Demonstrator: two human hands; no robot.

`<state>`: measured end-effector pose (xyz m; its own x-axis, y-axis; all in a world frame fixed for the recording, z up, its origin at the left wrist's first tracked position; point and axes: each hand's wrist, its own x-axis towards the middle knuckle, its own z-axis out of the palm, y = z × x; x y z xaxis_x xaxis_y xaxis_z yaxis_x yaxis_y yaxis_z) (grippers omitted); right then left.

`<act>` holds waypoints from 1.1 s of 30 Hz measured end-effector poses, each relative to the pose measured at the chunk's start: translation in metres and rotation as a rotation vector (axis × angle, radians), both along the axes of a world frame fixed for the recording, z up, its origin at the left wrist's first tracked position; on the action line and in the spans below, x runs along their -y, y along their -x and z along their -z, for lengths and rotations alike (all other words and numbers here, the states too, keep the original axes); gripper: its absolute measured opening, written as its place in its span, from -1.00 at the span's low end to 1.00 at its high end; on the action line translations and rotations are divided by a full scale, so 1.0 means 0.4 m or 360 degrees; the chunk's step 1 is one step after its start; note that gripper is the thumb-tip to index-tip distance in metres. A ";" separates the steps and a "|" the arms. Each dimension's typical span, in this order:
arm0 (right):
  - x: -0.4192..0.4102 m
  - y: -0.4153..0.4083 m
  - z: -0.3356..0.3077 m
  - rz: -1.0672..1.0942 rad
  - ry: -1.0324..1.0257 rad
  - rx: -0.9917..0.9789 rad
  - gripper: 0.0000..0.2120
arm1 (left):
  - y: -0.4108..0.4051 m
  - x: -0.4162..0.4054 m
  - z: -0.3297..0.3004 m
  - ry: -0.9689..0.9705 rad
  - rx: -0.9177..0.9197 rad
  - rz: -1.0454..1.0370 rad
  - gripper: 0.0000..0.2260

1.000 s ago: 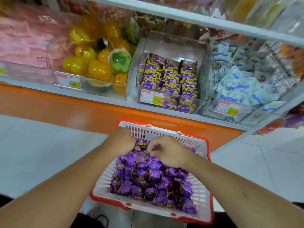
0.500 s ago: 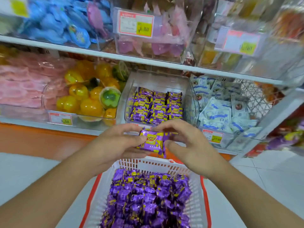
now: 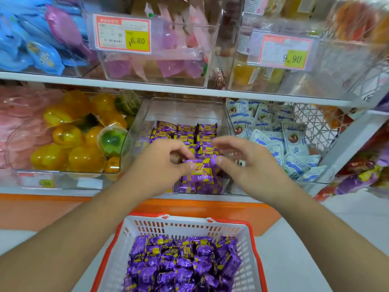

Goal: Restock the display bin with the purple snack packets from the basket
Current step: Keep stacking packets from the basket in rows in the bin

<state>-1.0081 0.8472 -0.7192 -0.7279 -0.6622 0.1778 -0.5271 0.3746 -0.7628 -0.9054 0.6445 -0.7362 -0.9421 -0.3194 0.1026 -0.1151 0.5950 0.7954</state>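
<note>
A purple packet held over the display bin, ready to be set down.

The left hand [image 3: 162, 163] pinches one purple snack packet [image 3: 197, 170] at its near edge, above the clear display bin [image 3: 185, 108]; the right hand [image 3: 242, 165] hovers beside it, fingers spread, its thumb at the packet's edge. Next, I judge, it goes into the front row. The basket [image 3: 189, 226] below holds many more. Jelly cups [image 3: 69, 144] and blue-white sachets [image 3: 280, 140] sit in neighbouring bins; nothing blocks the way.

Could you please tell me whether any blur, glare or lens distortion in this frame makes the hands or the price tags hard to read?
Head view: the right hand is smeared by motion, the left hand pinching a purple packet is sharper; the 6.80 price tag reads clearly, the lower-left tag is blurred; soft glare whitens the clear display bin; wide-angle distortion curves the white shelf edge.
</note>
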 end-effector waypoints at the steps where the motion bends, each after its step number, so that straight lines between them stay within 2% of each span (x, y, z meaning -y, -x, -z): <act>1: -0.007 0.021 -0.006 0.0112 -0.0022 -0.0107 -0.70 | 0.037 0.001 0.003 0.0067 -0.0001 -0.0029 -0.89; 4: -0.018 0.058 -0.006 0.0280 -0.0050 -0.0168 -0.67 | 0.131 0.001 0.031 0.0156 0.0035 -0.0043 -0.89; 8: -0.020 0.083 0.024 0.0276 -0.0065 -0.0103 -0.70 | 0.209 -0.011 0.086 0.0304 0.0168 0.0103 -0.86; 12: -0.023 0.094 0.040 0.0284 -0.0062 -0.0134 -0.71 | 0.224 -0.017 0.115 0.0408 0.0312 0.0163 -0.84; 18: -0.022 0.103 0.053 0.0258 -0.0090 -0.0191 -0.71 | 0.220 -0.010 0.125 0.0541 0.0295 0.0260 -0.82; 23: -0.025 0.099 0.053 0.0229 -0.0112 -0.0265 -0.72 | 0.227 -0.017 0.120 0.0795 0.0364 0.0348 -0.81; 30: -0.028 0.092 0.053 0.0207 -0.0170 -0.0281 -0.71 | 0.229 -0.039 0.113 0.0663 0.0415 0.0200 -0.67; 33: -0.034 0.084 0.050 0.0176 -0.0206 -0.0303 -0.68 | 0.212 -0.049 0.105 0.0659 0.0349 0.0166 -0.63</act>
<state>-1.0416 0.8609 -0.7392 -0.7588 -0.6066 0.2373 -0.6069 0.5262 -0.5956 -0.9900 0.6642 -0.7781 -0.9805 -0.1964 -0.0036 -0.1767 0.8741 0.4524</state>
